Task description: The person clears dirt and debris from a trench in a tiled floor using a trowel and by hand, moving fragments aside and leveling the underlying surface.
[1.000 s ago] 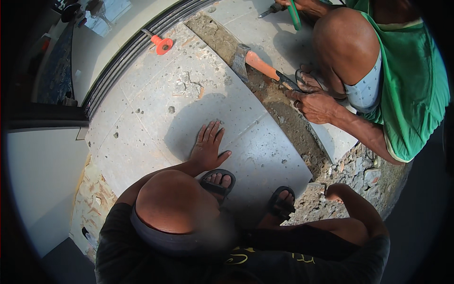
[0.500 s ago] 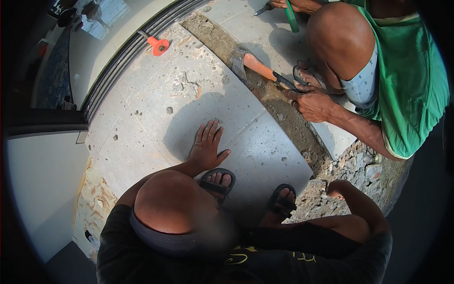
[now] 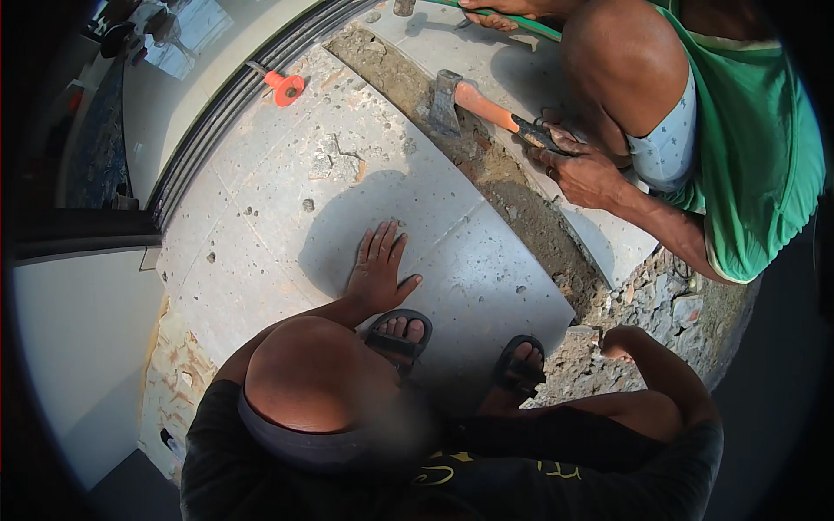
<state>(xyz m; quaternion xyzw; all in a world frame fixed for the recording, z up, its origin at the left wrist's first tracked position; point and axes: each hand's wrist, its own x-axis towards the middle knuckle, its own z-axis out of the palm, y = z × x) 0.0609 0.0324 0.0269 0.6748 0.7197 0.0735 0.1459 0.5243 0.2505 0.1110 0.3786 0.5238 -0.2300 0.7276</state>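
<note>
My left hand [image 3: 380,265] lies flat on the grey speckled tile [image 3: 234,260], fingers spread, just above my left sandaled foot [image 3: 400,339]. My right hand [image 3: 624,346] is curled at the rubble beside the tile's right corner, closed on something I cannot make out. Ahead, a co-worker's hand [image 3: 578,178] grips a hatchet [image 3: 447,104] with an orange and black handle, its head over a dirt-filled strip [image 3: 530,230] between tiles. The co-worker's other hand [image 3: 491,17] holds a green-handled tool with a metal head at the top.
An orange tool with a round guard [image 3: 287,89] lies by the black sliding-door track [image 3: 208,139]. The co-worker in green [image 3: 756,148] crouches at right. Broken rubble [image 3: 673,308] lies right, a white wall panel [image 3: 78,330] stands left, and tile chips [image 3: 334,154] are scattered about.
The co-worker's hatchet head has shifted slightly up and shows more fully. The green-handled tool has swung toward horizontal, to the left. My hands have barely moved.
</note>
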